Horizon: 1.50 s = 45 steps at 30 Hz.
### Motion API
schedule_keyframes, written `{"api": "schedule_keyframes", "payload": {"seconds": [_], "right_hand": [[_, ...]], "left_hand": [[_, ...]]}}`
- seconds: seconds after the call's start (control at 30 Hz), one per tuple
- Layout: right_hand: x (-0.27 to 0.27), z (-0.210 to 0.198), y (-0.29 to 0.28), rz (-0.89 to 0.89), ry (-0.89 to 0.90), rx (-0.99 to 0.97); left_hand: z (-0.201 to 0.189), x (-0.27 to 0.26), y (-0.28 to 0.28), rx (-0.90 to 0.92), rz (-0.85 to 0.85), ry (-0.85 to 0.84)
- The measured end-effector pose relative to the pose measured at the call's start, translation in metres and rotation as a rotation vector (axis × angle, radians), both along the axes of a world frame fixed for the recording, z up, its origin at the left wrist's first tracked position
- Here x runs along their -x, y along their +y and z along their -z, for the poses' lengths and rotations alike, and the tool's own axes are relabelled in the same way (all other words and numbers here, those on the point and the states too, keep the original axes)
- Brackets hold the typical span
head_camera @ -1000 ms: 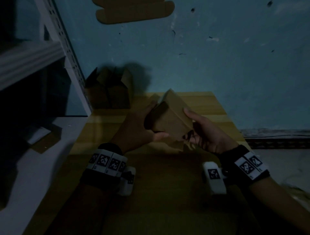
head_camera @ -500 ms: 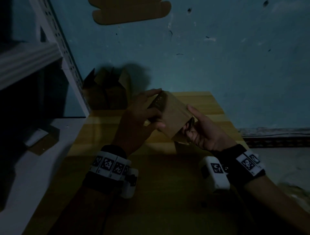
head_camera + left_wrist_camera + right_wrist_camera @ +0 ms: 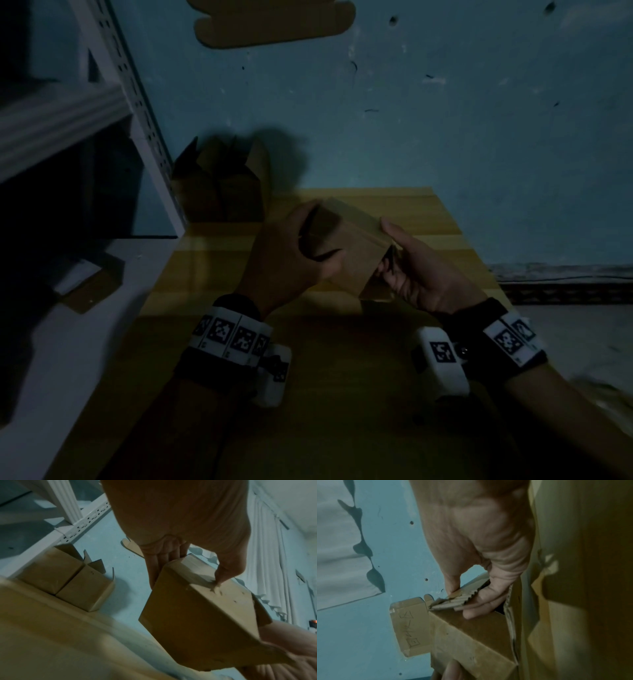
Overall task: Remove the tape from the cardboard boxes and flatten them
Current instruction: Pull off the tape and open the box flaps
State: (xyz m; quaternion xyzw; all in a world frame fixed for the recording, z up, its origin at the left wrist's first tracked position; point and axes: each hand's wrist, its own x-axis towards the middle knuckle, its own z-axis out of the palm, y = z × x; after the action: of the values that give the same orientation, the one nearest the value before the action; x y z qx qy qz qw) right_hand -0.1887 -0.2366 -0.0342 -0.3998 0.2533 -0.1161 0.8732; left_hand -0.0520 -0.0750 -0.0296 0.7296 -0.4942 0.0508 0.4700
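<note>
Gripped from both ends and held tilted above the wooden table (image 3: 342,377), not touching it: the small cardboard box (image 3: 352,246), brown and dimly lit. At its taped end, left hand (image 3: 287,260), fingers on the far face, thumb tip pressed onto the strip of clear tape (image 3: 197,573) (glossy, laid over the box edge). At the opposite, open end, right hand (image 3: 421,274), thumb on top and fingers curled inside round a torn corrugated flap (image 3: 464,599). Further back, near the table's far left corner, stood two more boxes with raised flaps (image 3: 222,185), beside a white slotted shelf upright (image 3: 144,113). Beyond, on the blue floor (image 3: 445,120), lay a flattened cardboard piece (image 3: 274,24).
</note>
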Motion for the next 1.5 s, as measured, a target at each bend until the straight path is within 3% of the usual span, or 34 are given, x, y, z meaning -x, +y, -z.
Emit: {"api": "schedule_keyframes", "payload": {"seconds": [1.03, 1.5], "right_hand": [[-0.002, 0.012, -0.004, -0.033, 0.009, 0.067], [-0.001, 0.016, -0.009, -0.011, 0.004, 0.084]], "left_hand": [[0.010, 0.008, -0.007, 0.038, -0.022, 0.036], [0.008, 0.006, -0.004, -0.027, -0.001, 0.068]]}}
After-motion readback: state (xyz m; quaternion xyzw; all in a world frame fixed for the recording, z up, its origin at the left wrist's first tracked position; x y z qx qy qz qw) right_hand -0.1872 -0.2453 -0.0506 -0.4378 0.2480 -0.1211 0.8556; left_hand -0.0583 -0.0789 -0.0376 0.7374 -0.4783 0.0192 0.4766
